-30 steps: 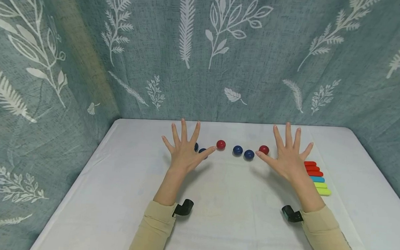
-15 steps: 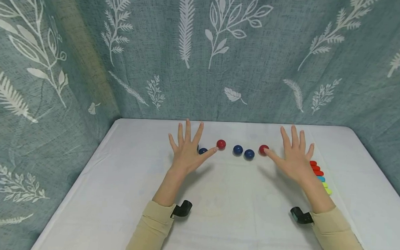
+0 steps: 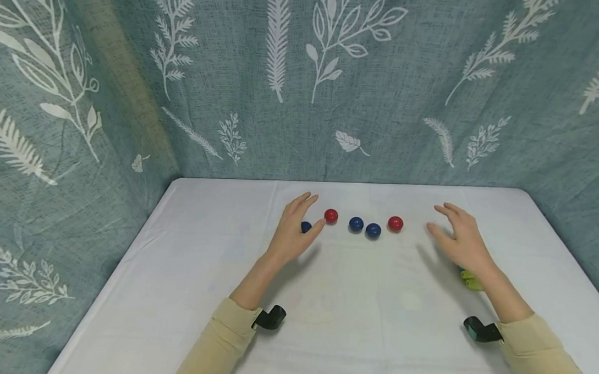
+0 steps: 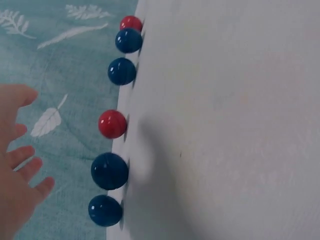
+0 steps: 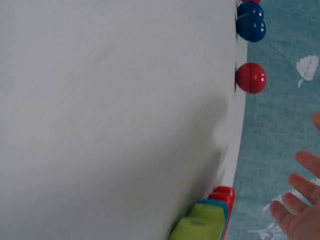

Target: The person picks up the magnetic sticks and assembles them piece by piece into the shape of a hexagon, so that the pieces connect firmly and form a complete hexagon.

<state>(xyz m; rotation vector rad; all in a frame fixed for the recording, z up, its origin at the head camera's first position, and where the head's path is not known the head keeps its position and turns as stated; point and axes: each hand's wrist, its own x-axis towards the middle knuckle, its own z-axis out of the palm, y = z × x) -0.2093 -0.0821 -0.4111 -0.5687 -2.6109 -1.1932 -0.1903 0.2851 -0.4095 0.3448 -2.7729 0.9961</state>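
My left hand (image 3: 294,231) hovers over the left end of a row of balls, fingers loosely bent and holding nothing. It partly covers a blue ball (image 3: 305,227); the left wrist view shows another blue ball (image 4: 105,210) beside that one. A red ball (image 3: 331,216) lies just right of the left thumb. Two blue balls, one of them (image 3: 356,225) nearer the left, and a second red ball (image 3: 395,224) continue the row. Above several coloured sticks hangs my right hand (image 3: 462,239), relaxed and holding nothing. Most sticks are hidden beneath it, but yellow-green ones (image 3: 472,281) show.
A white cloth covers the table (image 3: 344,320). Behind it and at the left hangs a blue-green curtain (image 3: 380,140) with white leaf prints. In the right wrist view, red sticks (image 5: 226,192) lie beyond the yellow-green and blue ones.
Both hands have gone from widely spread fingers to looser, bent ones and turned partly sideways. The right hand moved to the right, away from the red ball; the left shifted slightly right.
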